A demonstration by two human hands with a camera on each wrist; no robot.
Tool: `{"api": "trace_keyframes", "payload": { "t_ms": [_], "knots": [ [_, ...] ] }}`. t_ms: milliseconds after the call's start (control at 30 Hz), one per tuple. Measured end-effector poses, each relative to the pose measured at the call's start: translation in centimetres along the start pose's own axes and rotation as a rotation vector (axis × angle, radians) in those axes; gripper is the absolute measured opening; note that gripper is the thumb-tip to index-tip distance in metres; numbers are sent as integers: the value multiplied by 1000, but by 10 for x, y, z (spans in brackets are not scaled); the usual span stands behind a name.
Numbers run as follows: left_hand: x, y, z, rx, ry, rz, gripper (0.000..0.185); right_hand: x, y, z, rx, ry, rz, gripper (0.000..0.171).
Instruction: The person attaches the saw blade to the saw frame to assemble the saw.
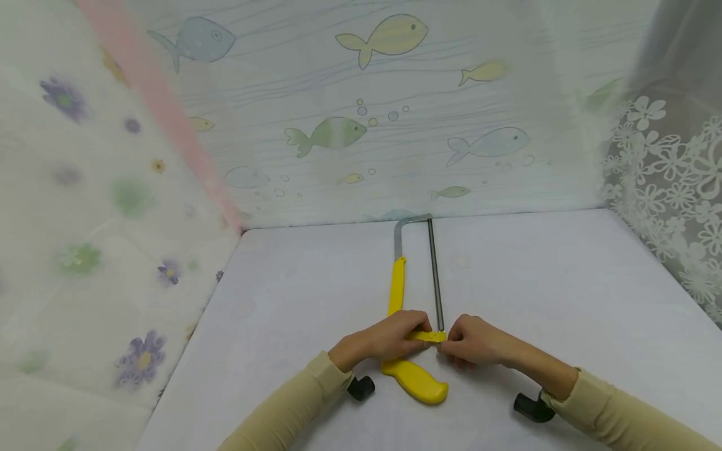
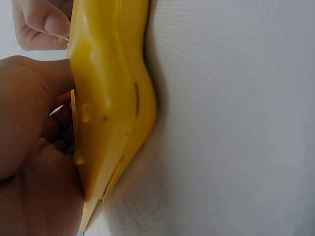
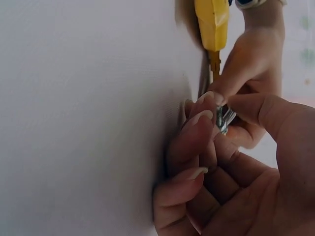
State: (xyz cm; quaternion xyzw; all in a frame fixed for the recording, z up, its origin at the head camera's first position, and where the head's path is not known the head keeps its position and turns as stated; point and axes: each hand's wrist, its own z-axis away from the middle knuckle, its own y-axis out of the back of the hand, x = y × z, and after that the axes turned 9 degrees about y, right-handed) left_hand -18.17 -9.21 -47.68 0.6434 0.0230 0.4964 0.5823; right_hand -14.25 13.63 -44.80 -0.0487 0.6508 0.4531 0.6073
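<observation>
A hacksaw lies flat on the white table [image 1: 564, 300], its yellow handle [image 1: 414, 379] toward me and its thin blade [image 1: 434, 269] running to the far wall. My left hand [image 1: 389, 341] grips the yellow frame just above the handle [image 2: 110, 98], fingers curled over it. My right hand [image 1: 470, 341] pinches a small metal fitting [image 3: 225, 118] at the blade's near end between thumb and forefinger. In the right wrist view the yellow handle [image 3: 211, 22] shows beyond my right hand [image 3: 221, 162]. The left palm [image 2: 29, 147] presses against the handle's side.
Curtains with fish and flower prints close in the table at the back [image 1: 366, 125], left [image 1: 101, 238] and right [image 1: 671, 188]. Black wrist-camera mounts [image 1: 361, 387] [image 1: 533, 407] sit at both cuffs.
</observation>
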Motion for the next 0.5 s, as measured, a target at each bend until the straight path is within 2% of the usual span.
{"api": "trace_keyframes", "payload": {
  "t_ms": [200,300,400,500],
  "knots": [
    [-2,0,-1,63,-35,-24,13,8,15,8,-13,20,23,34],
    [-2,1,0,86,-38,-52,15,10,30,13,12,19,81,34],
    [-1,5,3,103,-36,-59,21,10,53,20,100,17,243,31],
    [-1,17,11,165,-17,-76,28,13,83,27,245,16,465,27]
  ]
}}
